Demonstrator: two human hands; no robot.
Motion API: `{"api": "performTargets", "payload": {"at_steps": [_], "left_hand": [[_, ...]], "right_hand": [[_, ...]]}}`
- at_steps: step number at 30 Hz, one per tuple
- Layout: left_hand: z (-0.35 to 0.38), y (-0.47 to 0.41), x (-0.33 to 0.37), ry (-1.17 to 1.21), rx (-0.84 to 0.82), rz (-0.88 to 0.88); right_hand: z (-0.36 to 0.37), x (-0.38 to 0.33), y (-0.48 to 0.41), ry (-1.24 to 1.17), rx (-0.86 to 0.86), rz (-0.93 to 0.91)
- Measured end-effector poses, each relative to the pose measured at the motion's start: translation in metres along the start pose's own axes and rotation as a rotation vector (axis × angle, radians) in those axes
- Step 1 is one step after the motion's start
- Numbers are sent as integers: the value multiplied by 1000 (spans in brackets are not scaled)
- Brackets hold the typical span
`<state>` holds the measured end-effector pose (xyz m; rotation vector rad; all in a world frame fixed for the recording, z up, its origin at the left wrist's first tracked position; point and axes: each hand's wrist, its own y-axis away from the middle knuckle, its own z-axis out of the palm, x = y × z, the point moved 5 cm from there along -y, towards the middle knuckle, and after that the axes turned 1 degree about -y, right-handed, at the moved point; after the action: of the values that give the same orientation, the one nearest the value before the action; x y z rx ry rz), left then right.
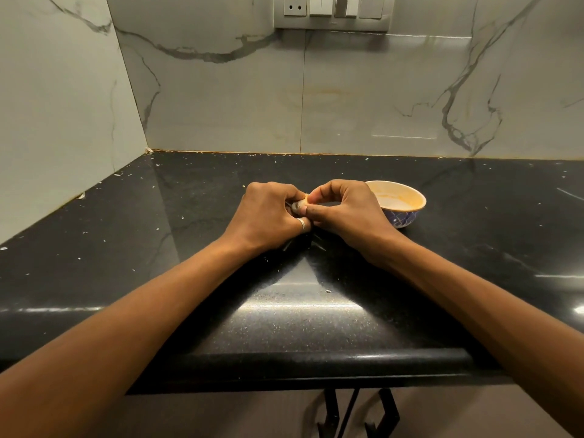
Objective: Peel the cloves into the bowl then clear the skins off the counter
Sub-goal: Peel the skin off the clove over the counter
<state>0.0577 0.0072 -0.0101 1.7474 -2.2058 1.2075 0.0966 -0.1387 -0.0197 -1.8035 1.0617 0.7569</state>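
Fingers of my left hand grip a small pale garlic clove, right hand pinching its papery tip beside the blue-patterned bowl; I'd peel downward in one strip.

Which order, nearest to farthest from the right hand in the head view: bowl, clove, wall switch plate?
1. clove: pinched by the right hand, at its left side.
2. bowl: just behind the hand, to its right.
3. wall switch plate: high on the back wall, far off.
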Motion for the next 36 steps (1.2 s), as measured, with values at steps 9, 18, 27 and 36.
{"api": "performTargets", "payload": {"at_steps": [9, 18, 27, 36], "left_hand": [[2, -3, -4, -16, 11, -26], [2, -9, -17, 183, 11, -114], [2, -10, -26, 352, 25, -197], [1, -6, -13, 358, -33, -95]], "right_hand": [[3, 0, 1, -50, -116, 41], [-7, -2, 0, -181, -83, 78], [-8, 3, -5, -58, -2, 56], [-6, -5, -2, -14, -17, -15]]}}
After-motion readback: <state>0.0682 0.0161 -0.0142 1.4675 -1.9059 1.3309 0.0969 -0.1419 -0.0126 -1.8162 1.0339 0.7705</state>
